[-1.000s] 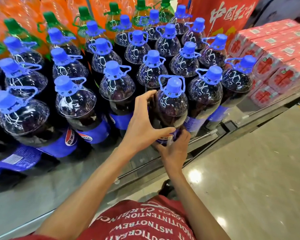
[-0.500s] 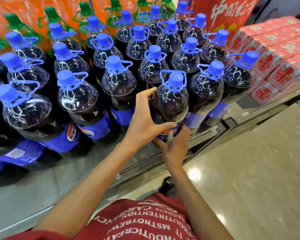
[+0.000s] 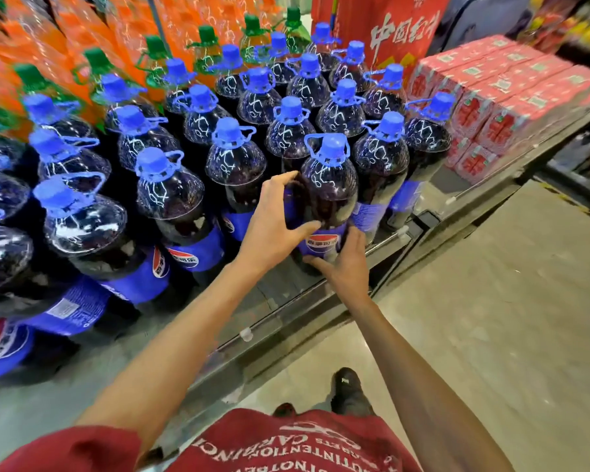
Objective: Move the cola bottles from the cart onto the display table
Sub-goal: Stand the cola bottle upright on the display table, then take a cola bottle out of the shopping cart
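The left hand and right hand still grip the Pepsi bottle, which has hardly moved in the display table's front row, so its placing seems nearly done

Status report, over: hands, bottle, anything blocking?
Left hand grips front cola bottle high, right hand low. Bottle upright at display table edge. Neighbouring bottles tight either side.

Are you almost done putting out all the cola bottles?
Lots done: rows of cola bottles already stand on the display table. Right now the left hand and right hand grip the front bottle at the table's edge. Bare table shows at the front for more. The cart is out of view, so how many are left cannot be told.
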The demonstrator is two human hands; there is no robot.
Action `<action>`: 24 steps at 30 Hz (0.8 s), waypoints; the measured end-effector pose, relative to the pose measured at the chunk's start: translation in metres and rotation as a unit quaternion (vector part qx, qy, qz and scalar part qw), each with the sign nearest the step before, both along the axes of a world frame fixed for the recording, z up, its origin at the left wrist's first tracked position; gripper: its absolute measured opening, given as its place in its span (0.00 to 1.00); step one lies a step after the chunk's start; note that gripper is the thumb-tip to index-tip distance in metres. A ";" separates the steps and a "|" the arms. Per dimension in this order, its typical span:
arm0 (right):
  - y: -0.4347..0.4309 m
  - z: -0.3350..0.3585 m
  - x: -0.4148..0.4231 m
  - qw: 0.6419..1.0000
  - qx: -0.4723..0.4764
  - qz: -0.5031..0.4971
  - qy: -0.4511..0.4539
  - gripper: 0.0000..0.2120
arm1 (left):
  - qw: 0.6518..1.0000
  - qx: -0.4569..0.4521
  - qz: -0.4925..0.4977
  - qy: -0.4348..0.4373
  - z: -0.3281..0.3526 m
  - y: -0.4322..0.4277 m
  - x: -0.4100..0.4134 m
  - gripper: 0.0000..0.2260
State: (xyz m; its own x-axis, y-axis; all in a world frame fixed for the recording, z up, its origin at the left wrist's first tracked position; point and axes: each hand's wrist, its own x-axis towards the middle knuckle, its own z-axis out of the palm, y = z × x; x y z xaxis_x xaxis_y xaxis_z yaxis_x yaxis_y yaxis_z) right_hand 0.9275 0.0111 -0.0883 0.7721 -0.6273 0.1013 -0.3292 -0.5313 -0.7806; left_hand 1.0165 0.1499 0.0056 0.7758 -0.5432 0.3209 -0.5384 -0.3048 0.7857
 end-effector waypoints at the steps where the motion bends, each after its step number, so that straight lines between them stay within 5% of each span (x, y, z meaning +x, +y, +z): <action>1: -0.001 0.002 -0.001 1.000 0.000 0.005 0.006 0.45 | 1.000 0.009 0.002 -0.003 0.002 0.004 0.000 0.35; 7: -0.020 0.019 -0.017 0.986 -0.098 0.062 0.118 0.32 | 0.975 0.204 -0.026 -0.083 0.009 0.023 -0.020 0.22; 12: -0.036 0.046 -0.057 0.942 -0.122 0.131 0.284 0.31 | 0.859 0.481 -0.087 -0.152 0.019 0.014 -0.042 0.27; 18: -0.039 0.088 -0.136 0.921 -0.151 0.085 0.349 0.27 | 0.828 0.489 -0.153 -0.227 0.034 -0.018 -0.083 0.22; 24: -0.023 0.126 -0.238 0.908 -0.137 0.016 0.396 0.29 | 0.764 0.525 -0.236 -0.291 0.049 -0.049 -0.151 0.27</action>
